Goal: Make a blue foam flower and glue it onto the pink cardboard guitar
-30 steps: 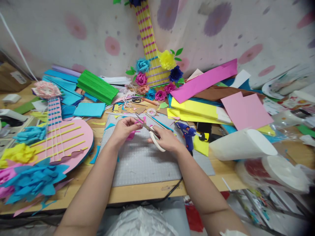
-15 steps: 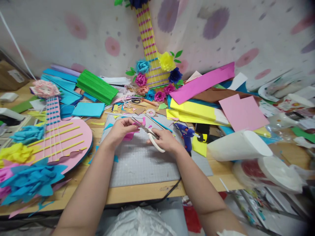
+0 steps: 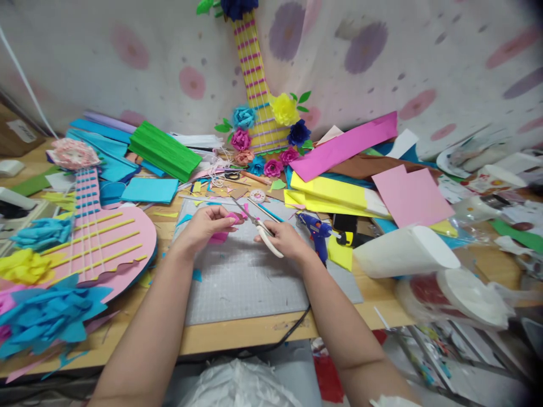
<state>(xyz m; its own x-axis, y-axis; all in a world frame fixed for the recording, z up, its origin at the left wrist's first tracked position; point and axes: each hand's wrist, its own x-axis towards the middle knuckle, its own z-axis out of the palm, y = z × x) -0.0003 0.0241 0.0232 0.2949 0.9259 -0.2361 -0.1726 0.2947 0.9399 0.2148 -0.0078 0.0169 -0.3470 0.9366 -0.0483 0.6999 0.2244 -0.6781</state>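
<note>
Between the thumb and fingers of my left hand [image 3: 208, 228] is a small piece of magenta crepe paper [image 3: 233, 217]. My right hand [image 3: 280, 238] grips the white handles of a pair of scissors [image 3: 270, 242], their blades pointing up and left beside the paper. Both hands are above a grey cutting mat [image 3: 250, 294]. Another magenta paper piece [image 3: 218, 238] shows just under my left hand. Small magenta scraps lie on the mat beyond the blades.
A pink paper guitar [image 3: 123, 243] with paper flowers lies at left. Behind the mat stands a yellow guitar [image 3: 254, 73]. To the right are a blue glue gun [image 3: 316, 229], yellow paper folds [image 3: 335, 192] and a white roll [image 3: 403, 251]. Green crepe paper [image 3: 165, 150] lies at back left.
The scissors' blades have drawn slightly away from my left fingers, and more of the magenta paper shows between them. The view has shifted a little.
</note>
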